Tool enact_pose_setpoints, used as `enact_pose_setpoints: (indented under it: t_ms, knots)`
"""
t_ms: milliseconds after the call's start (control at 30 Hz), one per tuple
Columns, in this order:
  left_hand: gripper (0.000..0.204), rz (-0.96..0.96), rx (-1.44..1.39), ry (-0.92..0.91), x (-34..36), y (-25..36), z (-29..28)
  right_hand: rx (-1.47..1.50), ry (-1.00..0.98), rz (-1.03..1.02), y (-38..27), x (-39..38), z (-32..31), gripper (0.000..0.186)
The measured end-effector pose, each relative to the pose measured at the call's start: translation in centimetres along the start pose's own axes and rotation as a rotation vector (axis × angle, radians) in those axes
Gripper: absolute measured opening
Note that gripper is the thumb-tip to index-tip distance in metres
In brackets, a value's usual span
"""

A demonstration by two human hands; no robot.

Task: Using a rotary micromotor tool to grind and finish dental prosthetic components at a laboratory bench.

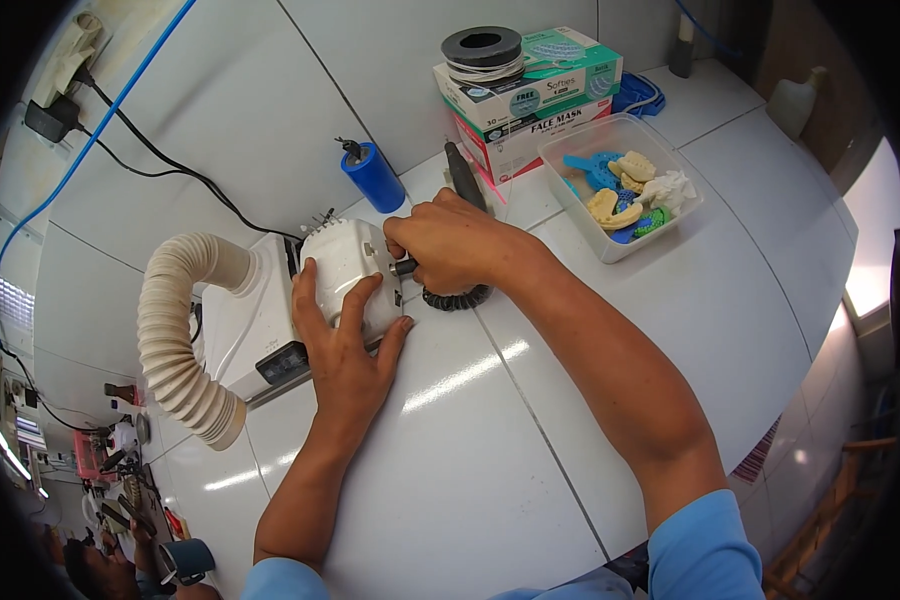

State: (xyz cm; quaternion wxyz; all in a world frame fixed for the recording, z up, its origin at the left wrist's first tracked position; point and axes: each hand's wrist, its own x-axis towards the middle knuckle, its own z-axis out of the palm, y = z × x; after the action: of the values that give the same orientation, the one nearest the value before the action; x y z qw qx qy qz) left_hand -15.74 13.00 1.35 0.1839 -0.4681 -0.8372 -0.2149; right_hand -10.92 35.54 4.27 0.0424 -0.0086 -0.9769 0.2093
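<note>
A small white box-shaped control unit [342, 262] stands on the white tiled bench. My left hand [342, 345] lies flat against its near side, fingers spread and steadying it. My right hand [452, 243] pinches a dark plug or knob [404, 267] on the unit's right face. A black coiled cord [457, 298] curls on the bench under my right hand. A dark handpiece [463, 178] leans just behind my right knuckles.
A white machine [248, 335] with a ribbed beige hose [175, 340] stands left of the unit. A blue cylinder [374, 177], stacked boxes with a black reel [525, 95] and a clear tub of dental casts [622, 188] sit behind. A person is at the lower left.
</note>
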Motion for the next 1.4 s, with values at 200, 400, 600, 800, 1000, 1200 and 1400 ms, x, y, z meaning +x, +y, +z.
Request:
enact_pose_setpoints:
  t_ms: [200, 400, 600, 800, 1000, 1200, 1400]
  knots:
    - [0.06, 0.0, 0.003, 0.005, 0.0, 0.1, 0.0, 0.082, 0.195, -0.077, 0.9, 0.3, 1.4, 0.021]
    - [0.059, -0.012, -0.007, -0.003, 0.0, 0.1, 0.0, 0.046, 0.118, -0.031, 0.7, 0.3, 0.9, 0.021]
    - [0.058, 0.003, 0.002, 0.003, 0.0, 0.0, 0.0, 0.012, 0.017, -0.009, 0.6, 0.2, -0.1, 0.018]
    - [0.058, -0.005, -0.001, 0.0, 0.0, 0.1, 0.1, 0.027, 0.027, -0.004, 0.5, 0.0, -0.1, 0.018]
    - [0.059, -0.005, -0.001, 0.005, 0.0, 0.1, 0.1, -0.019, 0.007, 0.015, 0.1, 0.4, 0.1, 0.019]
    - [0.059, 0.004, 0.0, 0.013, 0.0, 0.0, 0.1, -0.039, -0.018, 0.056, -0.7, 0.0, -0.5, 0.023]
    - [0.06, -0.003, 0.005, 0.012, 0.0, 0.0, 0.2, -0.057, -0.053, 0.055, -0.6, 0.0, -1.1, 0.021]
